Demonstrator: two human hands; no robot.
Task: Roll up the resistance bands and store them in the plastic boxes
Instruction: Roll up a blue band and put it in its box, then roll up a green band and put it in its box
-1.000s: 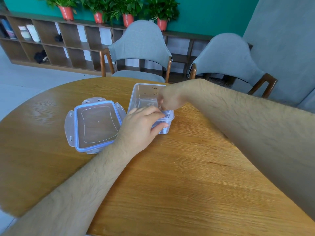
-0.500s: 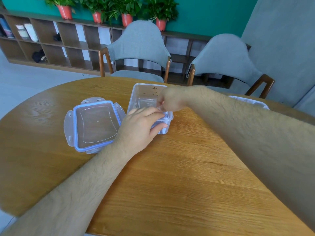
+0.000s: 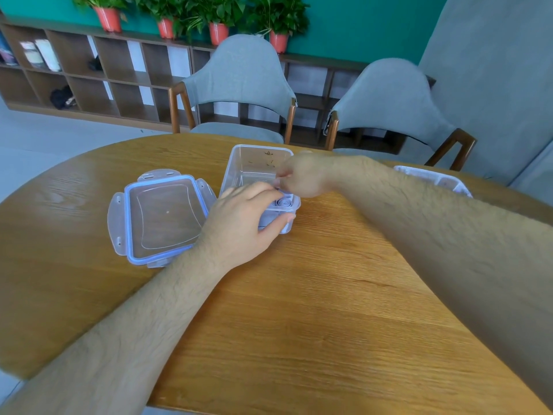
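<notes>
Plastic box (image 3: 237, 169) gripped by left hand (image 3: 239, 227), right hand (image 3: 302, 175) pinching rolled band (image 3: 283, 202) inside

We read no text, label, brand or number anywhere. Small dark marks (image 3: 269, 158) on the far wall of the clear rectangular plastic box (image 3: 239, 172) are too blurred.

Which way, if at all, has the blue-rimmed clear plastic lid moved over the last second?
No. The blue-rimmed clear plastic lid keeps its place on the round wooden table, same gap to the open clear plastic box.
</notes>
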